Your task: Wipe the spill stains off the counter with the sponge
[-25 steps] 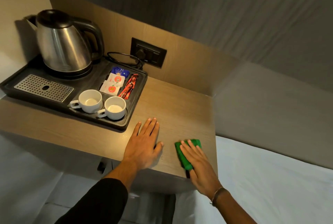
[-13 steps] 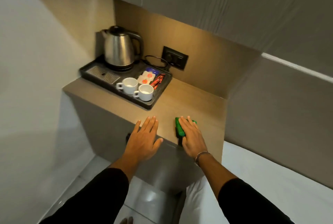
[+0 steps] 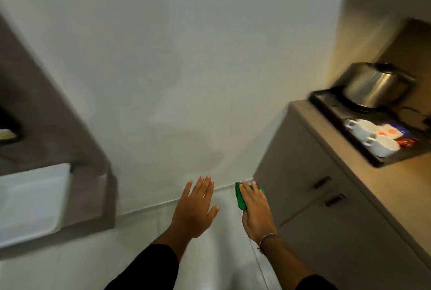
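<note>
Sponge (image 3: pixel 241 197), green and nubbly, sits under the right hand (image 3: pixel 255 210), its long axis running away from the person along the fingers, which press flat over it. The left hand (image 3: pixel 194 208) hangs beside it, empty, fingers spread wide. Both hover over pale floor, well left of the wood-grain bench (image 3: pixel 382 173) carrying a black tray (image 3: pixel 384 161).

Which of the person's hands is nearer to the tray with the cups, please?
Right. The right hand, holding the green sponge, is just left of the cabinet under the tray; the left hand is farther left.
</note>
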